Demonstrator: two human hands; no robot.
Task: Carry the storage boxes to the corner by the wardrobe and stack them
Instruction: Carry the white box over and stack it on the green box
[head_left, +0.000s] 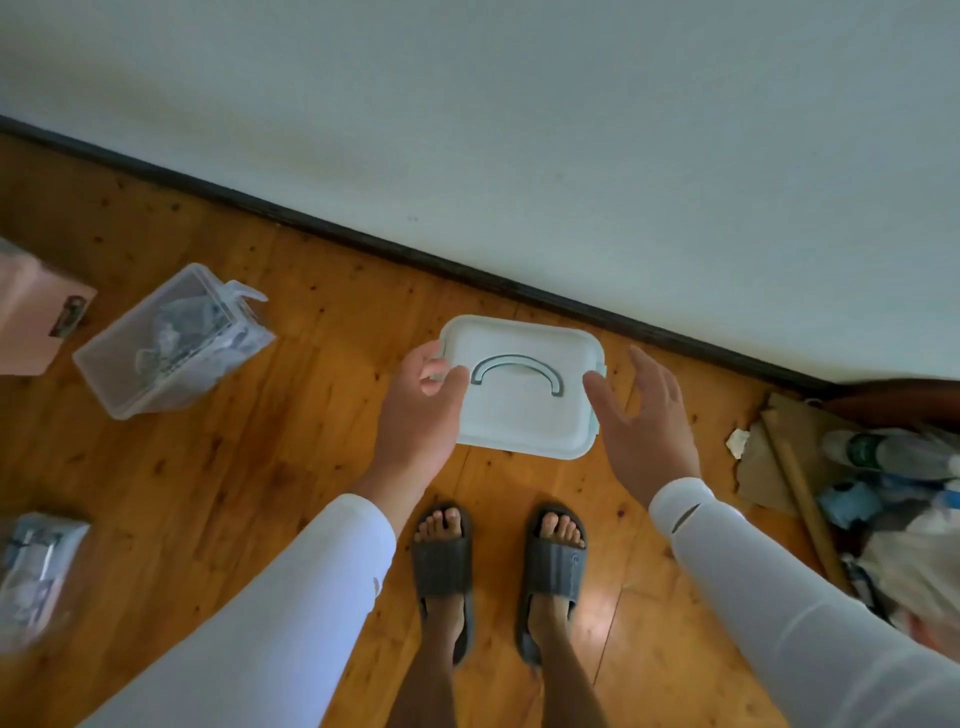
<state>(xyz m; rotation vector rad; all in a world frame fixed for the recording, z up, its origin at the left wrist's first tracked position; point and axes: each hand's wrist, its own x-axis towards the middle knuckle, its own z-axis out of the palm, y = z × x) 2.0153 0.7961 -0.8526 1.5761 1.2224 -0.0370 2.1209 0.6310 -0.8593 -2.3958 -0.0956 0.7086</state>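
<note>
Storage box (524, 415) btwn left hand (415, 400), fingers curled at edge, grip unclear, & right hand (644, 410), fingers wide.

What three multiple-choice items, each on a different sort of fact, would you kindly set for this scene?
1. Where is the lidded box? A. on a table; B. on the floor by the skirting board; C. atop a clear box.
2. What colour are the slippers? A. red; B. yellow; C. dark grey.
3. How is the right hand? A. open, fingers straight; B. a clenched fist; C. gripping the handle.
Answers: 1 B, it stands on the wooden floor close to the skirting; 2 C, both straps look dark grey; 3 A, it is spread beside the box's right edge, holding nothing.
</note>
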